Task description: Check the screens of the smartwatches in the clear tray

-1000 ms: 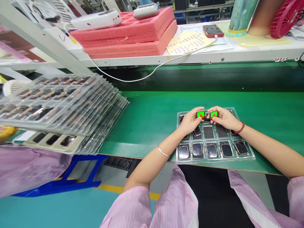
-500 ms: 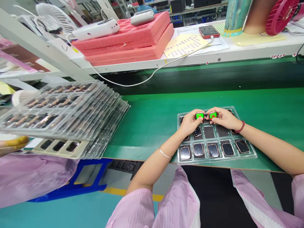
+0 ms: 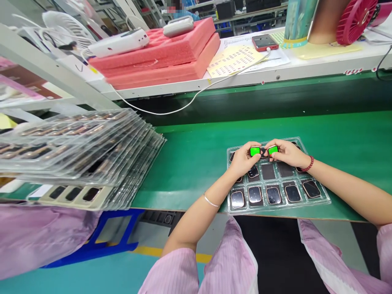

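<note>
1. The left watch [image 3: 255,151] and right watch [image 3: 272,150], screens lit green, are held up over the far row of the tray [image 3: 268,172], a little apart from each other.
2. The left hand [image 3: 243,159], over the tray's far left part, is partly closed, thumb and fingers gripping the left watch by its edges.
3. The right hand [image 3: 288,153], above the tray's far side, is likewise partly closed, pinching the right watch, its thumb overlapping the screen's lower edge.
4. The tray is transparent and lies flat on the green bench [image 3: 190,171]; five dark watches [image 3: 273,195] sit along its near row.
5. Well left of the tray leans a stack [image 3: 122,151] of similar loaded trays.
6. Beyond the tray, a white shelf [image 3: 306,65] bears pink foam [image 3: 190,57], a phone [image 3: 265,42] and a red fan [image 3: 355,24].
</note>
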A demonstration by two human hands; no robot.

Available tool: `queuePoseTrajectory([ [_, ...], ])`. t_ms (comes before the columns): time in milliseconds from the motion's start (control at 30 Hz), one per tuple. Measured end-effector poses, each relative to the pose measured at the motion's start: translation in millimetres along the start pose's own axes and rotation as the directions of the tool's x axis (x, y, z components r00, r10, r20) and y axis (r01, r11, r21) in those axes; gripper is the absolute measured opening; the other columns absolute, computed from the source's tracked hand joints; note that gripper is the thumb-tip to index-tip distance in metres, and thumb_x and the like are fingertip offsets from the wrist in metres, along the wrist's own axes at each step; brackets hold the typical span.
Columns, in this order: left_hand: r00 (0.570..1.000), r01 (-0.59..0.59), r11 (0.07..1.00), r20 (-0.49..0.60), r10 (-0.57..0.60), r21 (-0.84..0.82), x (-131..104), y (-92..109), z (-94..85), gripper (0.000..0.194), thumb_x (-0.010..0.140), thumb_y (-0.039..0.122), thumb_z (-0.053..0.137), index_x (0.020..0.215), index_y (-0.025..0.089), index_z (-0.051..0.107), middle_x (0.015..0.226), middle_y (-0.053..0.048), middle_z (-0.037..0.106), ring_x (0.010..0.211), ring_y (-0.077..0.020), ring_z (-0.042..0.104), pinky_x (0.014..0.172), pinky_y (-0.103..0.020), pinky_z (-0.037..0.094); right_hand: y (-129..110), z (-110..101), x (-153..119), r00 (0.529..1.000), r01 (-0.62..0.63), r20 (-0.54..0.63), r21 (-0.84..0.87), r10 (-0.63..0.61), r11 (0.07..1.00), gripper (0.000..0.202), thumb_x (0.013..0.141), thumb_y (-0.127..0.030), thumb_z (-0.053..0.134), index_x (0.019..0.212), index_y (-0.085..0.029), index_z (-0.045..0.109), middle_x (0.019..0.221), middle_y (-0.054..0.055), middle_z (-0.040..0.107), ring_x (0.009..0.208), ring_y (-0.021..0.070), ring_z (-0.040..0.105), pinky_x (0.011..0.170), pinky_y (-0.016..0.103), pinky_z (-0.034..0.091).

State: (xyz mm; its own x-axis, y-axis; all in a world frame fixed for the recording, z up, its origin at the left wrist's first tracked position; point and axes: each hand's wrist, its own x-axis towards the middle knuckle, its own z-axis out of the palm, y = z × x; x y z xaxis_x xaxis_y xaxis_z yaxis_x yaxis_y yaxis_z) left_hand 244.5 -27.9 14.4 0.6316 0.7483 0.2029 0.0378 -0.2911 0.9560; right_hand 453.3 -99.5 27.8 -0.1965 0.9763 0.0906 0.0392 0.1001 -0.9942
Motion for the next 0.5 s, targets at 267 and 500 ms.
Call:
queuePoseTrajectory([
  [267, 0.999, 0.018, 0.999, -0.027, -0.017, 0.04, -0.9, 0.8, -0.5, 0.035, 0.079, 0.022, 0.068, 0.114, 0.019, 0.063, 0.096, -0.005, 0.07, 0.085, -0.0181, 0.066, 0.078, -0.029, 0.054, 0.5, 2.5, -1.6, 0.998, 0.063, -0.003, -0.095, -0.064, 0.993, 0.032, 0.078, -0.016, 0.067, 0.109, -0.021, 0.062, 0.098, 0.005, 0.072, 0.076, 0.0164, 0.07, 0.071, 0.032, 0.061],
  [500, 0.999, 0.035, 0.999, -0.022, -0.035, 0.031, 0.4, 1.3, 0.1, 0.048, 0.074, 0.012, 0.061, 0.122, 0.019, 0.059, 0.1, -0.006, 0.071, 0.087, -0.0175, 0.067, 0.078, -0.028, 0.054, 2.3, -0.4, 0.9, 0.999, 0.046, 0.007, -0.092, -0.046, 0.995, 0.036, 0.079, -0.014, 0.058, 0.115, -0.02, 0.061, 0.11, 0.008, 0.072, 0.082, 0.0177, 0.072, 0.063, 0.028, 0.06],
])
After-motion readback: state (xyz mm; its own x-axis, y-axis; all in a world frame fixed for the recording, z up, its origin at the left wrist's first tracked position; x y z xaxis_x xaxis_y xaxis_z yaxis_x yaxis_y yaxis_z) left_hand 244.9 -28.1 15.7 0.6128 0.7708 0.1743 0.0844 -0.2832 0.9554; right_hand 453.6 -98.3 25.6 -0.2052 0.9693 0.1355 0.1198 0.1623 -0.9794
